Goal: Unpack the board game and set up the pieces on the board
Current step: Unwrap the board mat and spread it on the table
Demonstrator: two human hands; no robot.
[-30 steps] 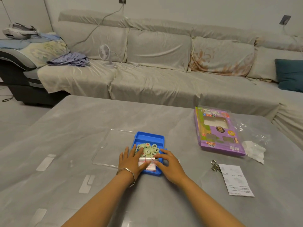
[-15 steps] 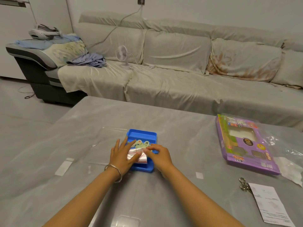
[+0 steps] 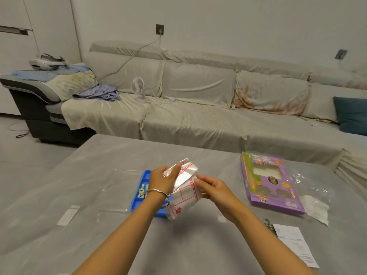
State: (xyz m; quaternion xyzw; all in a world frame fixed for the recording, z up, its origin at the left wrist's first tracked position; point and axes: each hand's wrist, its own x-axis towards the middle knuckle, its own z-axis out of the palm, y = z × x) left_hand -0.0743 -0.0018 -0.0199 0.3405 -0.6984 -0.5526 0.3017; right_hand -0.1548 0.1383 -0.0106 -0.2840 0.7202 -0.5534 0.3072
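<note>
A thin white board sheet [image 3: 183, 192] with red grid lines hangs partly unfolded above the grey table [image 3: 119, 159]. My left hand [image 3: 161, 180] grips its upper folded part. My right hand [image 3: 213, 188] pinches its right edge. Behind and below my left wrist lies the blue tray [image 3: 143, 182], mostly hidden, with pale green round pieces [image 3: 142, 192] showing at its left side. A clear plastic lid [image 3: 119, 187] lies flat to the left of the tray.
The purple game box [image 3: 268, 181] lies at the right on clear plastic wrap [image 3: 315, 187]. A paper slip [image 3: 296, 245] and metal scissors [image 3: 269, 225] sit near the front right. Tape strips [image 3: 68, 215] mark the table's left. A covered sofa [image 3: 198, 116] stands behind.
Both hands lifted the folded sheet out of the blue tray and raised it above the table, where it has begun to unfold. The pieces in the tray are now uncovered.
</note>
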